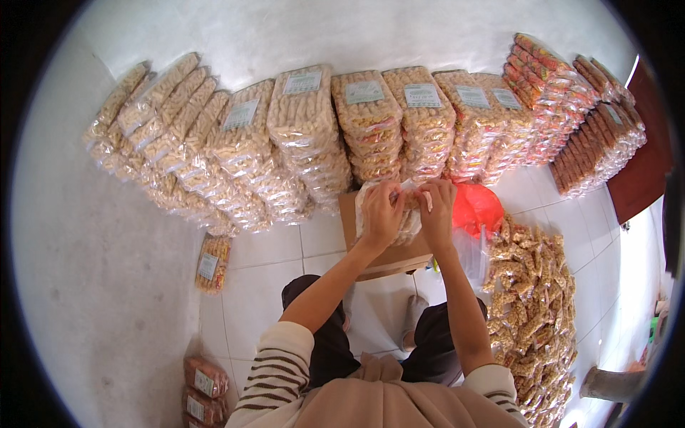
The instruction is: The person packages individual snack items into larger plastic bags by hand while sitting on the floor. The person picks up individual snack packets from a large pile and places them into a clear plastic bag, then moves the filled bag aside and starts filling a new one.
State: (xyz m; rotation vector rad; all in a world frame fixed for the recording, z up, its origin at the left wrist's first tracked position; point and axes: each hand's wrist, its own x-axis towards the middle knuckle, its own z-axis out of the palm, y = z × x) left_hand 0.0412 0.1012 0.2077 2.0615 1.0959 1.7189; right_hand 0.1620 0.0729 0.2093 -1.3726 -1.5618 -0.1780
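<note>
Both hands are at the far end of a clear plastic bag of snacks [408, 235] that rests on a brown cardboard box [386, 263]. My left hand [383, 206] pinches the plastic at the left of the bag's opening. On the right side, my right hand [439, 206] grips the plastic edge, its fingertips bent inward. Between the hands a few light brown snack pieces show through the gap. The bag's lower part is partly hidden by my hands and wrists. A red plastic bag [478, 208] lies just right of my right hand.
Tall stacks of packed snack bags [305, 123] line the wall ahead. A big heap of small snack packets [530, 315] covers the floor to the right, near clear plastic bags [471, 257]. One labelled pack [213, 265] and reddish packs [205, 380] lie at the left. Behind stands a dark red door [645, 144].
</note>
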